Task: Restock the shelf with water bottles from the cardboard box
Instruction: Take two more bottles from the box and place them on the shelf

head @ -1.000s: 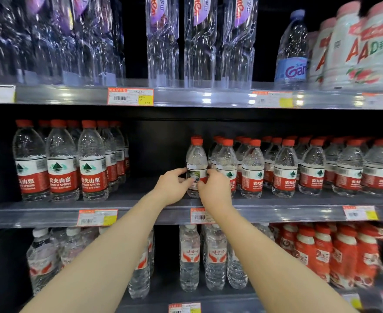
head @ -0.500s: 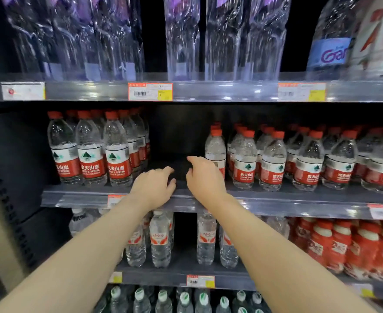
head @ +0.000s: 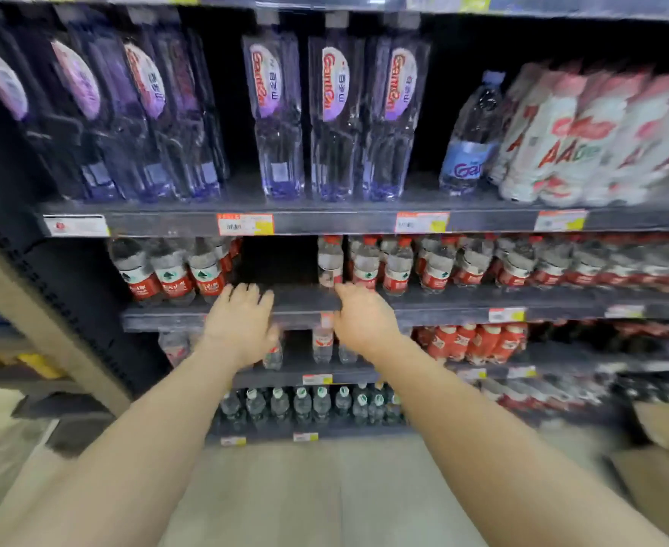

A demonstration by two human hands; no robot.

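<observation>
A person stands facing a supermarket drinks aisle, both bare arms stretched toward the dark grey metal middle shelf point(head: 293, 300). The left hand point(head: 242, 321) hovers at the shelf's front lip, fingers spread and nearly straight, holding nothing. The right hand point(head: 364, 323) hangs near it, fingers loosely extended, also empty. Its fingertips lie near the foot of a clear plastic water bottle with a red cap point(head: 330, 262), though blur hides whether they touch.

That bottle stands upright at the left end of a long row of matching red-labelled bottles point(head: 482, 266). Between it and a smaller cluster of the same bottles point(head: 171, 270) further left, a dark gap remains on the shelf. The brown cardboard box point(head: 664, 436) sits low at the right (only a blurred corner shows, contents unseen).

With both hands free and the gap unfilled, this looks like the pause between placements. The next move likely calls for turning down and right to the box, gripping fresh bottles, and standing them in the gap without toppling the neighbours.
</observation>
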